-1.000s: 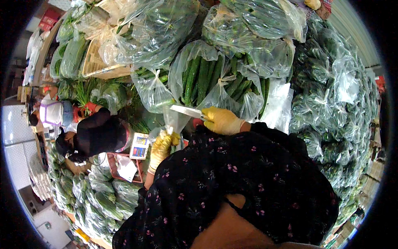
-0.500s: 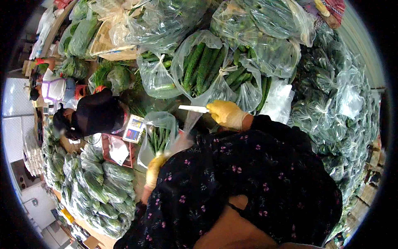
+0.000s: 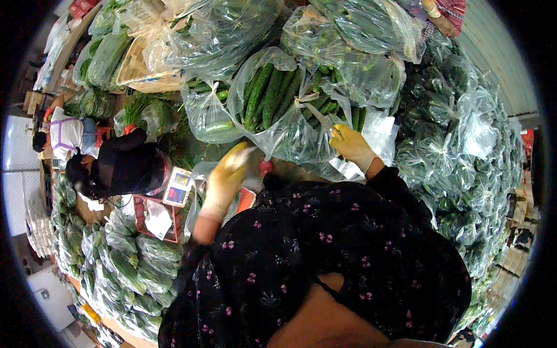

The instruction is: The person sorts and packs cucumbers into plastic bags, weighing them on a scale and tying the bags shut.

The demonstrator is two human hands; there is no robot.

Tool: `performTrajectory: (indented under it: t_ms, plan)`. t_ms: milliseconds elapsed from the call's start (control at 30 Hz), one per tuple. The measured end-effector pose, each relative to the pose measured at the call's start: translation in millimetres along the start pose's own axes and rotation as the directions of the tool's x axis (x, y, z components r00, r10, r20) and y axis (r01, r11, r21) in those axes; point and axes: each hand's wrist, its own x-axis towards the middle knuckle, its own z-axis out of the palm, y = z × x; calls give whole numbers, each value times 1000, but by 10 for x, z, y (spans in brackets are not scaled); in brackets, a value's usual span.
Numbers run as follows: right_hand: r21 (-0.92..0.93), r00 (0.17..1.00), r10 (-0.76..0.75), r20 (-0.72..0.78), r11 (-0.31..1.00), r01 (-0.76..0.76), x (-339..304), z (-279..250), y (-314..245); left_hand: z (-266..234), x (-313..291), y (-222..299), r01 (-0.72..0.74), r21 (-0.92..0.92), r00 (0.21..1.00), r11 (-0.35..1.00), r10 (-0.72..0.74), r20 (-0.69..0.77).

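Note:
My right hand [image 3: 351, 145], in a yellow glove, is closed round a knife [image 3: 319, 116]. Its blade points up and left, close to the gathered neck of a clear bag of cucumbers. My left hand [image 3: 227, 174], gloved as well, reaches forward with fingers bent together at the near edge of the open bag. A blurred whitish bit shows at its fingertips; I cannot make out what it is. Long green cucumbers [image 3: 271, 95] stand in the open clear plastic bag [image 3: 284, 139] before me. A tied bag of cucumbers [image 3: 212, 119] sits left of it.
Large bags of cucumbers [image 3: 348, 35] lie at the far side. Many bagged greens [image 3: 447, 127] are heaped on the right, more bagged vegetables [image 3: 127, 261] on the left. A person in black [image 3: 130, 162] bends beside a red crate [image 3: 156, 217]; a yellow basket [image 3: 145, 69] stands beyond.
My left hand has left the small bag of green vegetables and moved forward to the open cucumber bag. My right hand has shifted right, and the knife has turned to point forward.

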Motion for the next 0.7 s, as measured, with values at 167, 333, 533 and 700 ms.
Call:
performTrajectory:
  t_ms: [167, 333, 533, 700]
  plan:
    - [-431, 979, -204, 18, 882, 191, 341, 94, 117, 796, 1175, -13, 39, 281, 988, 959, -78, 130]
    - [-566, 953, -297, 62, 776, 279, 468, 175, 337, 1139, 1643, -153, 222, 499, 905, 838, -367, 213]
    - [-397, 998, -55, -40, 917, 35, 379, 175, -53, 1019, 1587, -45, 237, 535, 896, 811, -396, 203]
    - [-130, 993, -104, -63, 987, 95, 381, 224, 79, 1035, 1542, -182, 209, 450, 927, 868, -322, 191]
